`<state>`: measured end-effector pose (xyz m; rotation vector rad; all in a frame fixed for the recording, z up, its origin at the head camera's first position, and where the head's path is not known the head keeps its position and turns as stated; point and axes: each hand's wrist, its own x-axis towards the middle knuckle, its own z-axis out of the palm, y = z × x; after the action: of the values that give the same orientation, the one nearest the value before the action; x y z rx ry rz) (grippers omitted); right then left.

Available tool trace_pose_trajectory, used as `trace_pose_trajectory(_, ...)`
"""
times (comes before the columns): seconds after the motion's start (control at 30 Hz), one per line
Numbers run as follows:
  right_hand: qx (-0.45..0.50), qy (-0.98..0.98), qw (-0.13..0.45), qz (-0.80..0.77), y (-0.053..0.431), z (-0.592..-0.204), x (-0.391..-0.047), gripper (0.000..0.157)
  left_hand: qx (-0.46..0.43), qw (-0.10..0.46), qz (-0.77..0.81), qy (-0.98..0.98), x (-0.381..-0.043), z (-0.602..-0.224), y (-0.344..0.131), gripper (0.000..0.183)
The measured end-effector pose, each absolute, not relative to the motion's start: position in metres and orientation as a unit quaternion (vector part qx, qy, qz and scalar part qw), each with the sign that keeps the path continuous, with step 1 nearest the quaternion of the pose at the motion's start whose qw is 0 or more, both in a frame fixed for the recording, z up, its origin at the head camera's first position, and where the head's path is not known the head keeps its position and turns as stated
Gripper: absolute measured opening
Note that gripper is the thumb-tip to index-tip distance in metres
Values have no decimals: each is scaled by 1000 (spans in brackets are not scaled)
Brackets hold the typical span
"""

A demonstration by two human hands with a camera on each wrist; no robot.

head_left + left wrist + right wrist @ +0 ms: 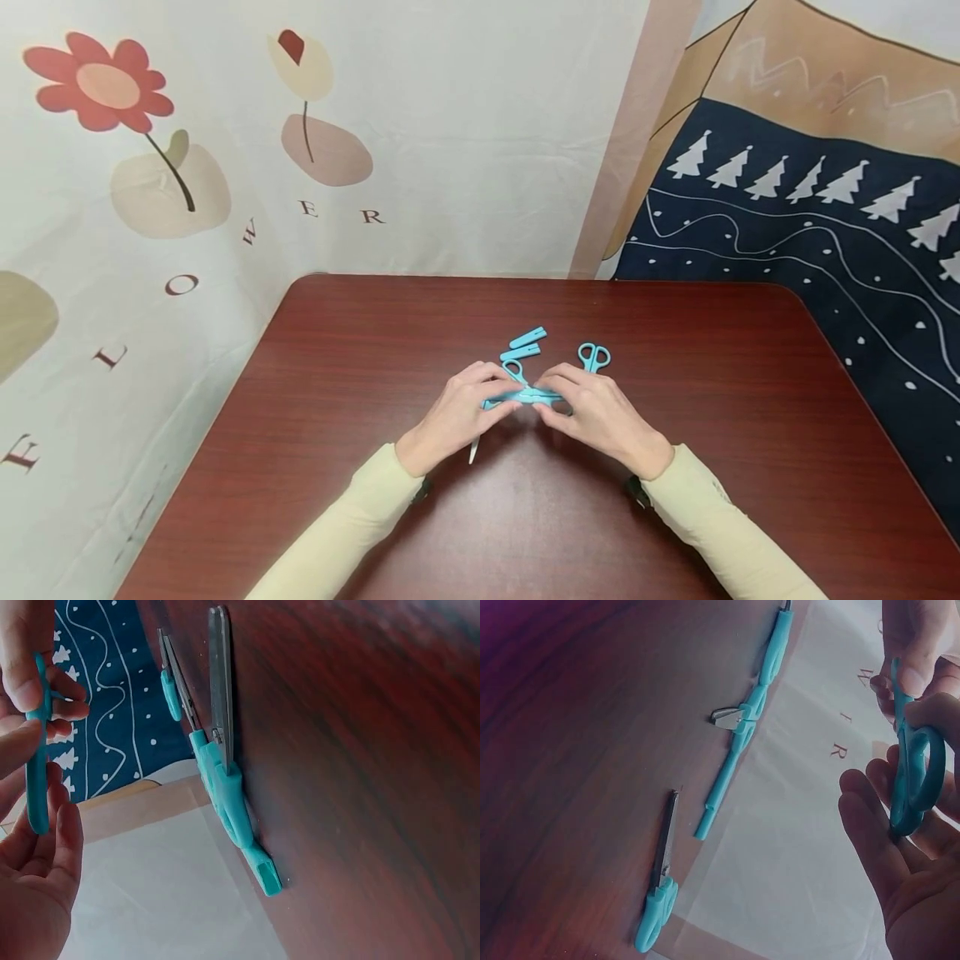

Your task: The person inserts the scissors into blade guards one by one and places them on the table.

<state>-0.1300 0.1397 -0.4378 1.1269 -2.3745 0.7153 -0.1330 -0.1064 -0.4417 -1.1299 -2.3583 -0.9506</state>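
Both hands hold a pair of turquoise scissors (930, 772) between them, above the table. My right hand (596, 412) grips it by the finger loops. My left hand (468, 404) pinches the slim turquoise blade cover (36, 784) at its other end. No bare blade shows on this pair, and fingers hide part of it. Beneath the left hand lies a second pair of scissors (513, 368), with a bare blade sticking out toward the near side. Beyond the right hand is a third pair (594, 357), its blades partly hidden by that hand in the head view.
Two loose turquoise blade covers (528, 337) lie side by side just beyond the hands. The dark red-brown table (360, 350) has rounded far corners. Behind it hangs a printed cloth (480, 167) with flowers and letters; a navy tree pattern is at the right.
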Motion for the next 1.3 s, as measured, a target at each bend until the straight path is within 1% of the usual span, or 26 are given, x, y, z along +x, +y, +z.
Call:
trace_pose_trajectory(0.13,404,-854,198,260,139,-437,-130,28,-402,201,-336,-828,-133,-443,-106,24)
trace_pose_trajectory(0.2,399,-858,188,263,139,-436,-130,31,-397,208,-346,-824,-133,-444,-106,25)
trace_pose_trajectory(0.43,363,-881,152,262,146,-434,-128,58,-362,194,-379,-829,-136,-446,-114,26)
trace_pose_trajectory(0.6,328,-899,133,258,159,-433,-129,65,-333,191,-381,-841,-146,-445,-127,23)
trace_pose_trajectory(0.83,299,-913,123,250,182,-432,-135,67,-297,180,-365,-864,-174,-438,-151,20)
trace_pose_trajectory(1.03,277,-921,128,244,200,-433,-138,65,-264,134,-368,-881,-199,-437,-169,17)
trace_pose_trajectory(1.17,258,-927,119,245,209,-433,-138,65,-252,99,-370,-889,-214,-442,-177,17)
trace_pose_trajectory(1.3,251,-930,113,242,213,-432,-137,64,-244,79,-360,-897,-229,-449,-182,17)
